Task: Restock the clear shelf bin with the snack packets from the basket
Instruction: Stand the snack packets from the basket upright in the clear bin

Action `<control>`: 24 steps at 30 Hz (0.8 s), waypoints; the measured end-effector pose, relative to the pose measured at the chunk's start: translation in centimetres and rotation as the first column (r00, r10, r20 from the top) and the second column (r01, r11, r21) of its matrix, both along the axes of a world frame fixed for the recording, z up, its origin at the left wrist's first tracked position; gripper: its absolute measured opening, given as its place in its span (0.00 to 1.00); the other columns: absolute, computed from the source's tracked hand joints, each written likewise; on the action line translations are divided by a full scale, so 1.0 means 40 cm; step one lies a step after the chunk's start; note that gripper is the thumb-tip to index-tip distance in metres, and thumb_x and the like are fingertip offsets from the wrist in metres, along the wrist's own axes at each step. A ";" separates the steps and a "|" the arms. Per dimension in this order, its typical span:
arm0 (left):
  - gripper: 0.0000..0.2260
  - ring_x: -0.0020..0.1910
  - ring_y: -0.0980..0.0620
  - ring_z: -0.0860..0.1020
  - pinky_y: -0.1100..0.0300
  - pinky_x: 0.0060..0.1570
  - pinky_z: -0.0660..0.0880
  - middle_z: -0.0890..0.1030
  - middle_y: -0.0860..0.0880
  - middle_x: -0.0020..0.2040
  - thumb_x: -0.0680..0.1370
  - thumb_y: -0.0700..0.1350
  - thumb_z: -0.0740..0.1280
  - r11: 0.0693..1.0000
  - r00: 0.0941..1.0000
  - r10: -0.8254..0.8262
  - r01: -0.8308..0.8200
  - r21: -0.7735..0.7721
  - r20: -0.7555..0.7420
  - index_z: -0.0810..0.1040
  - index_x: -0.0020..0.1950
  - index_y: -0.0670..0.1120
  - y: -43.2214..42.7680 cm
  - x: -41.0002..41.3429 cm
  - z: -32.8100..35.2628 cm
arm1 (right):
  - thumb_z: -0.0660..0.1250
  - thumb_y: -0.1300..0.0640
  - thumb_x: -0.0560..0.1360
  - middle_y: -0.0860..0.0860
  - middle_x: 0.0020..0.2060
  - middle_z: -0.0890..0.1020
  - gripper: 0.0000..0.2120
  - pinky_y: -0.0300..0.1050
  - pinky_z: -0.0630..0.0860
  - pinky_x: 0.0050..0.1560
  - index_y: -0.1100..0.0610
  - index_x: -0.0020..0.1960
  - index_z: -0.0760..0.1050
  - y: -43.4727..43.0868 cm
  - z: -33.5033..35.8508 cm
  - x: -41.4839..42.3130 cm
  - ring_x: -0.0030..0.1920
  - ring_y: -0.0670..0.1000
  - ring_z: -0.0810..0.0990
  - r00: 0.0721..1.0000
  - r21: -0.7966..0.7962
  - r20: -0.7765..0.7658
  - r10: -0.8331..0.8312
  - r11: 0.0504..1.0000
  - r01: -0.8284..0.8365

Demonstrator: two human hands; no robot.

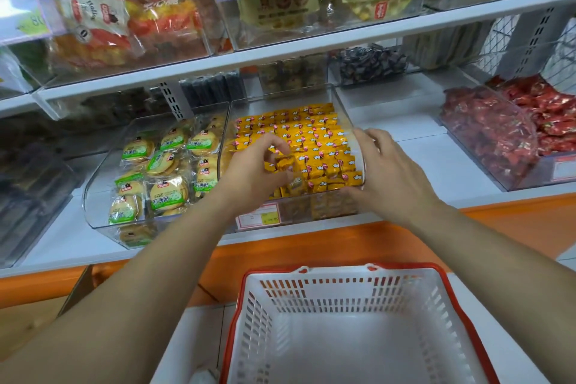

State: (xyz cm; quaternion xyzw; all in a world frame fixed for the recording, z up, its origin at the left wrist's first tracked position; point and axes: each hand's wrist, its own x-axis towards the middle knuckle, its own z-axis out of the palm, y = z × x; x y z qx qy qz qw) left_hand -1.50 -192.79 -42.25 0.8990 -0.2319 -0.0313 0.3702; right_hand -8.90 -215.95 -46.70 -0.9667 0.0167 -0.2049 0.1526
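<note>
The left hand (258, 167) pinches one yellow packet (285, 162) over the clear bin (311, 207), at 12 o'clock from the basket (343, 288). The right hand (388, 165) rests flat on the bin's 3 o'clock wall. It looks best to tuck the packet gently into the front row, standing like the others, holding the bin steady.

Single head-worn wide view, facing forward and down, close above shelf bin (352, 131), basket (352, 290)
</note>
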 end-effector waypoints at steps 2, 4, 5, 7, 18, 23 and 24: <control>0.14 0.41 0.48 0.80 0.61 0.32 0.77 0.78 0.49 0.52 0.78 0.41 0.73 0.999 1.000 -0.022 0.023 0.037 -0.023 0.74 0.55 0.57 -0.008 -0.006 -0.027 | 0.76 0.41 0.68 0.52 0.69 0.71 0.49 0.53 0.77 0.55 0.46 0.78 0.49 -0.007 -0.012 0.005 0.63 0.56 0.77 0.997 0.122 -0.074 0.037 0.992 -0.028; 0.14 0.41 0.50 0.79 0.68 0.29 0.74 0.77 0.52 0.49 0.80 0.40 0.71 0.997 0.999 -0.029 0.031 0.068 -0.029 0.73 0.55 0.58 -0.019 -0.013 -0.055 | 0.75 0.41 0.71 0.52 0.68 0.72 0.47 0.52 0.77 0.57 0.46 0.78 0.48 -0.006 -0.022 0.005 0.62 0.55 0.78 0.990 0.176 -0.124 0.067 0.983 -0.044; 0.13 0.40 0.52 0.78 0.69 0.29 0.73 0.76 0.54 0.49 0.80 0.41 0.71 0.996 0.999 -0.030 0.032 0.088 -0.033 0.73 0.55 0.58 -0.025 -0.015 -0.066 | 0.74 0.42 0.72 0.53 0.69 0.72 0.47 0.52 0.77 0.57 0.46 0.79 0.47 -0.002 -0.025 0.006 0.62 0.54 0.78 0.990 0.182 -0.129 0.064 0.982 -0.040; 0.12 0.41 0.53 0.78 0.67 0.32 0.75 0.76 0.53 0.50 0.79 0.45 0.72 0.988 0.998 -0.034 0.041 0.148 -0.052 0.73 0.56 0.60 -0.037 -0.009 -0.076 | 0.73 0.44 0.74 0.53 0.70 0.71 0.46 0.50 0.76 0.57 0.48 0.80 0.47 0.004 -0.029 0.010 0.63 0.54 0.77 0.990 0.184 -0.132 0.047 0.983 -0.022; 0.05 0.39 0.49 0.81 0.50 0.38 0.80 0.81 0.55 0.43 0.83 0.54 0.65 0.967 0.997 -0.053 0.065 0.246 -0.055 0.77 0.57 0.57 -0.040 0.001 -0.108 | 0.72 0.45 0.75 0.53 0.70 0.68 0.45 0.48 0.75 0.56 0.50 0.80 0.45 0.016 -0.026 0.006 0.64 0.55 0.75 0.988 0.182 -0.155 0.022 0.983 0.007; 0.15 0.54 0.50 0.78 0.52 0.47 0.79 0.79 0.52 0.60 0.84 0.55 0.61 0.919 0.975 -0.079 -0.009 0.395 0.206 0.77 0.70 0.57 -0.030 -0.039 -0.115 | 0.71 0.45 0.76 0.54 0.69 0.70 0.44 0.50 0.76 0.56 0.52 0.80 0.47 0.029 -0.006 -0.009 0.64 0.56 0.76 0.981 0.160 -0.193 -0.015 0.986 0.047; 0.17 0.58 0.49 0.77 0.52 0.51 0.78 0.77 0.52 0.63 0.84 0.55 0.60 0.901 0.966 -0.089 -0.025 0.432 0.241 0.75 0.72 0.57 -0.029 -0.055 -0.112 | 0.71 0.45 0.75 0.54 0.68 0.71 0.43 0.51 0.77 0.55 0.53 0.80 0.49 0.035 0.002 -0.018 0.64 0.57 0.76 0.981 0.137 -0.190 -0.036 0.989 0.063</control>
